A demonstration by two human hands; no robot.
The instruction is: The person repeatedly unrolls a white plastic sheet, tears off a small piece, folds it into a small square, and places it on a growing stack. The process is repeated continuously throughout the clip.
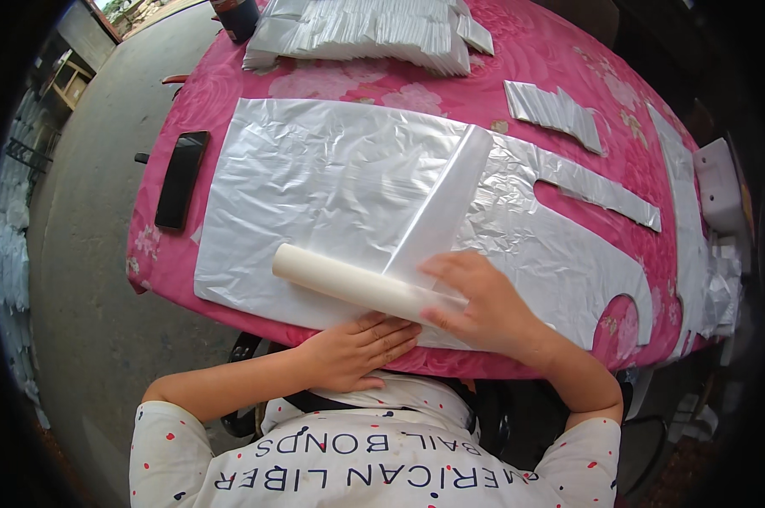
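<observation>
A stack of silvery-white plastic vest-handle bags [314,195] lies flat before me, its handle ends to the right. Across its near half rests a cream roll or tube [348,284], slanting down toward the right. A folded flap of thin film [441,199] runs from the far edge down to the roll. My left hand [361,347] lies flat with fingers stretched out at the table's near edge, just below the roll. My right hand [475,300] is over the roll's right end, thumb and fingers apart and slightly blurred; whether it presses on the roll is hard to tell.
The table has a pink floral cloth [306,80]. A black phone [182,180] lies at the left. Folded plastic bundles [357,38] pile up at the far side, with a smaller bundle [554,114] farther right. A dark jar [237,19] stands far left. More film [687,212] lines the right edge.
</observation>
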